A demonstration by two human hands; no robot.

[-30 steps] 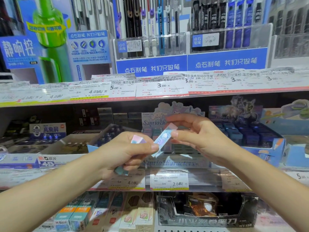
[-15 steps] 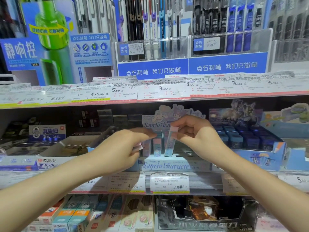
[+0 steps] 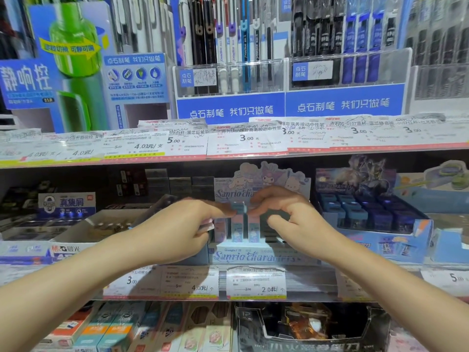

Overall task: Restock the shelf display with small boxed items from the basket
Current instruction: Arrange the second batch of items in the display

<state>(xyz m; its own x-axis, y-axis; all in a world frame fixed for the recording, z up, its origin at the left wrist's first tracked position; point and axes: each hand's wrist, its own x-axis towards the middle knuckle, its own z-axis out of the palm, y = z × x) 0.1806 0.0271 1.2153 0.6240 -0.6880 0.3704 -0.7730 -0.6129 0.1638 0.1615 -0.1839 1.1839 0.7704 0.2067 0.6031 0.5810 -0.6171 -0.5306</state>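
1. Since half a second ago, both my hands have pushed forward to the Sanrio display box [image 3: 256,256]. The slim box my right hand held tilted above the display box now stands upright in the box's front row.
2. My right hand's [image 3: 284,217] thumb and forefinger pinch the top of that pink-and-blue box [image 3: 250,226]; the other fingers curl down over the dark, empty part of the display box to its right.
3. My left hand [image 3: 172,227] touches the top of the neighbouring upright box [image 3: 237,224] with thumb and forefinger tips, while its lower fingers curl round a spare pink box [image 3: 208,226] just left of the display box.
4. The basket is out of view.
5. Risk, as I judge it: the row is short and loose, with open space to its right, so letting go early could tip the boxes that way like dominoes.
6. The spare box sits shallow in my left fingers; steadying the row may work it loose, and it could fall towards the price tags [image 3: 256,283] below the display box.
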